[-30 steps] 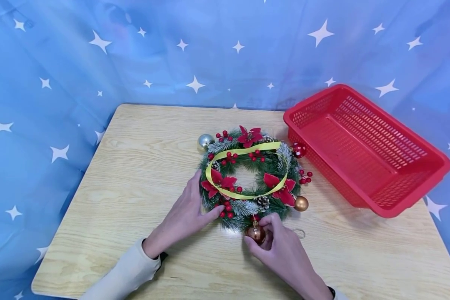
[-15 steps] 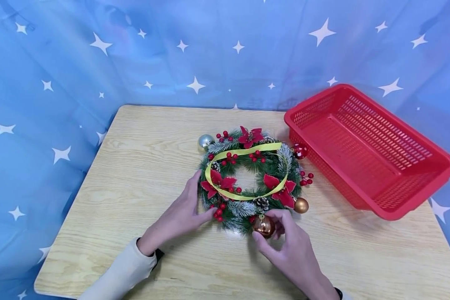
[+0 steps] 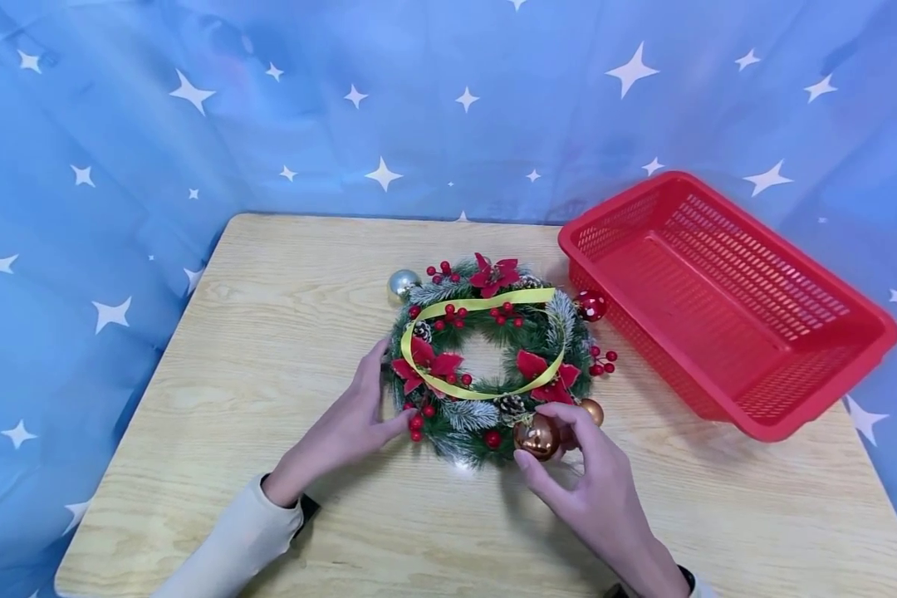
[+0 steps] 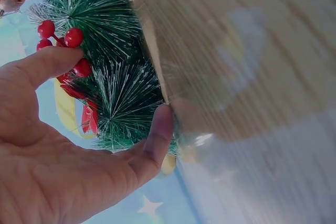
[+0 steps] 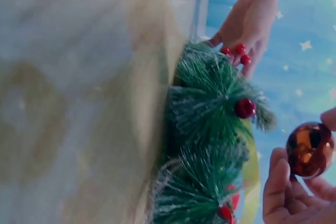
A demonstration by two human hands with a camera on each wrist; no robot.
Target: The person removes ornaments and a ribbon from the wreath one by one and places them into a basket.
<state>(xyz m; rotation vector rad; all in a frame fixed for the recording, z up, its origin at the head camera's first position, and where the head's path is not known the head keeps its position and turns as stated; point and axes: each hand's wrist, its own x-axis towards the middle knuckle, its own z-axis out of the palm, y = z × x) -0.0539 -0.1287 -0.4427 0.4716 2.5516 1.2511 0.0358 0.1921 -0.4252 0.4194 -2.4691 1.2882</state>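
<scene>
A green Christmas wreath (image 3: 467, 415) with red poinsettias, berries, pinecones and frosted needles lies on the table. A loop of yellow ribbon (image 3: 411, 336) stretches over its top. My left hand (image 3: 351, 423) holds the wreath's lower left rim, the thumb by a red berry sprig (image 4: 73, 38) and the fingers along the outer side. Between thumb and fingers, my right hand (image 3: 594, 477) pinches a shiny copper bauble (image 3: 536, 438) over the wreath's lower right edge. The bauble overlaps the greenery in the head view and shows a short hanging loop on top.
Around the wreath's rim sit a silver-blue bauble (image 3: 403, 283), a red spotted bauble (image 3: 590, 305) and a gold bauble (image 3: 592, 412). A red perforated basket (image 3: 732, 257) stands close on the right. Behind the wooden table (image 3: 269, 291) hangs a blue star-patterned curtain (image 3: 419, 83).
My right hand has carried the copper bauble up and to the right, along the wreath's near edge. The berry sprig by my left thumb has shifted left. My left hand stays at the rim.
</scene>
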